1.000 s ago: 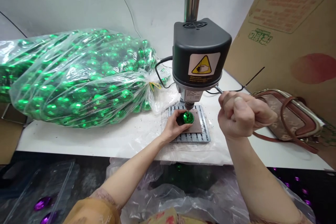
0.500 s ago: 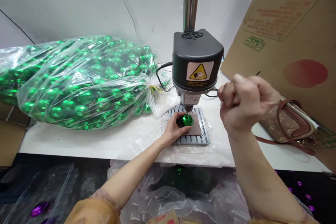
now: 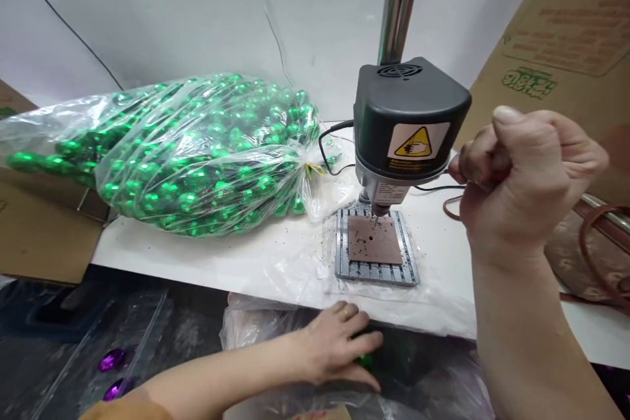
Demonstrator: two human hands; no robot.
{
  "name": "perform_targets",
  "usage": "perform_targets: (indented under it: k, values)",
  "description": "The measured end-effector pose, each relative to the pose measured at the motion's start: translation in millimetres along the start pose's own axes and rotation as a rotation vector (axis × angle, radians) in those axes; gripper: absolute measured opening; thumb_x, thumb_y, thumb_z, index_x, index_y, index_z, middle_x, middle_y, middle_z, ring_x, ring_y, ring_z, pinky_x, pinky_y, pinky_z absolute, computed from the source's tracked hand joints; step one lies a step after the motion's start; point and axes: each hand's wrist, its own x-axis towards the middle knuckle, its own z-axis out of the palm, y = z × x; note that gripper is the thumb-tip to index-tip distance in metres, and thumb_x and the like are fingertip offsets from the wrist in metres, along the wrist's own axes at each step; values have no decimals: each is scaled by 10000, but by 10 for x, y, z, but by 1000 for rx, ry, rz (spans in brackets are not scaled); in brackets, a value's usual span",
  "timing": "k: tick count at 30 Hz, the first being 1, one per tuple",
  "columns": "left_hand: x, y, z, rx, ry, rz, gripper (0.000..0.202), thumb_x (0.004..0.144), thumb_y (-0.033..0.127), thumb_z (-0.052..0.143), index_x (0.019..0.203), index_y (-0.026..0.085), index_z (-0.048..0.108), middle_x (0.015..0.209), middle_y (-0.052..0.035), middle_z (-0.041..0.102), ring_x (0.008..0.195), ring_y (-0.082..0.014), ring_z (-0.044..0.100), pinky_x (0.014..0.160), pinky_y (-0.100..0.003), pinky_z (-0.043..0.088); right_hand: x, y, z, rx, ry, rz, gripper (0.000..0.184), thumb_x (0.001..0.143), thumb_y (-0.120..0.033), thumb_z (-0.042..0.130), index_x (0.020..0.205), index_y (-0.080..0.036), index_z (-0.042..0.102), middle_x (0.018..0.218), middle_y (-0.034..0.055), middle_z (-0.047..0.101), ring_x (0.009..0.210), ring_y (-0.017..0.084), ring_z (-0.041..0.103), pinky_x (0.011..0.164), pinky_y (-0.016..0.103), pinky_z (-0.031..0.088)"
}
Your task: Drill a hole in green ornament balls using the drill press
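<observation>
My left hand (image 3: pixel 342 344) is stretched over the clear plastic bag below the table's front edge. Its fingers and thumb are apart, and a green shiny ball (image 3: pixel 365 361) shows between them, seemingly lower down. Closed in a fist, my right hand (image 3: pixel 522 177) grips the feed lever of a small black drill press (image 3: pixel 412 118), the lever mostly hidden by my fingers. Under the drill chuck (image 3: pixel 380 209) lies a brown square board (image 3: pixel 377 249) with a dark hole and scattered dark chips. It rests on the slotted grey metal base (image 3: pixel 411 269).
A large tied clear bag of green faceted balls (image 3: pixel 207 164) lies on the white table (image 3: pixel 162 262) to the left. Cardboard boxes (image 3: pixel 531 52) and a patterned handbag (image 3: pixel 575 262) are at right. Purple shiny pieces (image 3: pixel 112 359) sit in a clear container at lower left.
My left hand has left the board, where it held a green ball under the drill, and moved down to the plastic bag. My right hand stays on the lever. The view has shifted left.
</observation>
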Motion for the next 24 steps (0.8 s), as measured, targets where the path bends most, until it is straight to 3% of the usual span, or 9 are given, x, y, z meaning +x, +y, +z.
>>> perform_targets:
  k: [2,4,7,9,12,15,18,20,24]
  values:
    - [63,-362,-97,-32,124,-68,281,984,272,536,1245,168,527,1047,-121,670,972,-240,649,857,-380,539,4,1,0,1,2,1,419,836,-155,600,500,-206,355,423,-91,333,360,28,350,360,249,256]
    - [201,-833,-293,21,178,-227,355,914,37,410,1202,173,566,1085,-122,677,1065,-228,651,913,-378,539,9,6,-4,-1,0,-2,421,828,-163,606,496,-208,351,420,-91,346,357,30,349,361,252,259]
    - [429,-1478,-656,264,-119,-449,507,788,-61,496,1236,145,613,1336,-173,622,1362,-301,529,1110,-471,429,13,15,-10,7,-7,-15,424,821,-180,616,493,-216,350,410,-91,351,351,43,346,359,266,251]
    - [538,-1744,-845,402,-300,-608,430,790,-26,584,1188,116,665,1314,-218,638,1350,-378,528,1100,-549,389,13,18,-12,22,-2,-13,424,807,-190,632,488,-219,353,406,-93,342,348,48,336,353,274,244]
    - [630,-1900,-977,455,-382,-704,184,920,161,599,1005,77,739,1041,-242,719,1109,-399,642,1007,-583,387,9,16,-9,31,16,7,421,788,-200,649,477,-221,366,405,-92,338,346,52,329,347,286,235]
    - [662,-1933,-981,456,-346,-664,404,1008,349,522,814,87,760,894,-213,723,1054,-374,634,1012,-558,360,5,12,-4,26,34,18,419,783,-211,653,470,-220,375,401,-86,352,349,56,342,354,292,230]
    - [650,-1996,-955,402,-314,-482,328,946,327,630,708,136,749,1009,-169,734,1198,-354,581,1113,-522,311,3,13,-5,26,42,24,422,784,-225,658,473,-220,373,402,-85,359,353,58,348,362,289,241]
    - [638,-2075,-956,341,-375,-385,288,924,276,651,675,160,737,975,-131,741,1139,-300,628,1145,-485,312,2,16,-10,23,31,19,428,792,-229,661,477,-220,372,400,-86,356,353,57,335,368,288,246]
    - [670,-2300,-1057,340,-464,-553,255,973,234,568,815,165,756,813,-118,728,869,-243,702,952,-409,468,-1,22,-18,20,6,13,435,811,-229,659,486,-217,369,400,-88,353,353,55,330,380,285,261]
